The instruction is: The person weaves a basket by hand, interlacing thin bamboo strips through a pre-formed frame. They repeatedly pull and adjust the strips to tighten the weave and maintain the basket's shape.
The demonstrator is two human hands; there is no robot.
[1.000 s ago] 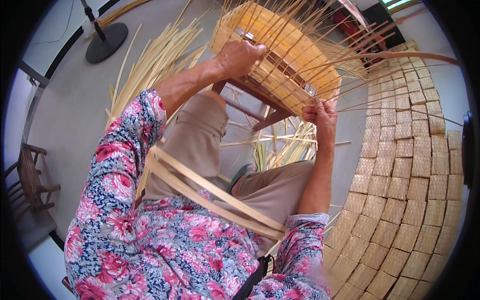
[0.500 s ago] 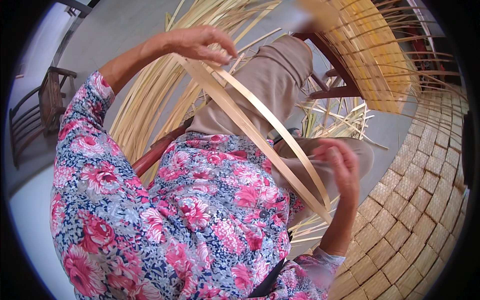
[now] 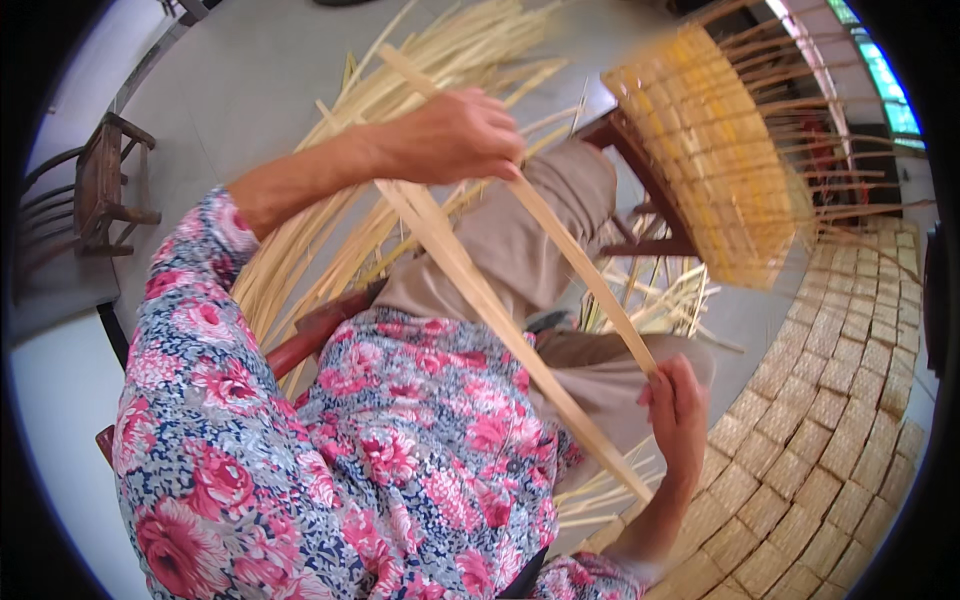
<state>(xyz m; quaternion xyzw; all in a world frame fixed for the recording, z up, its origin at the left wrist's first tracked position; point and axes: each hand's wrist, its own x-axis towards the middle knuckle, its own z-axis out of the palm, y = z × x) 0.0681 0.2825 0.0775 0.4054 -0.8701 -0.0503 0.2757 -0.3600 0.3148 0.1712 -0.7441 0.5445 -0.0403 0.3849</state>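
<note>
My left hand (image 3: 462, 138) is closed around a long pale flat strip (image 3: 585, 270) above my left thigh. Lower at the right, my right hand (image 3: 675, 405) pinches the same strip, which slants between both hands. A second, wider strip (image 3: 500, 330) crosses my lap diagonally beneath it. Beyond my knee, at the upper right, a partly woven yellow-tan basket (image 3: 700, 150) with many upright stakes sticking out rests on a dark wooden stool (image 3: 650, 185), away from both hands.
A bundle of long loose strips (image 3: 500, 45) spreads over the grey floor behind my left arm. A wooden chair (image 3: 100, 180) stands at far left. More cut strips (image 3: 680, 300) lie under the stool. Rows of small woven squares (image 3: 830, 400) cover the floor at right.
Both hands have left the basket and moved down to a strip over my lap, passing through open positions to a grip. The view has shifted, leaving the basket farther right.
</note>
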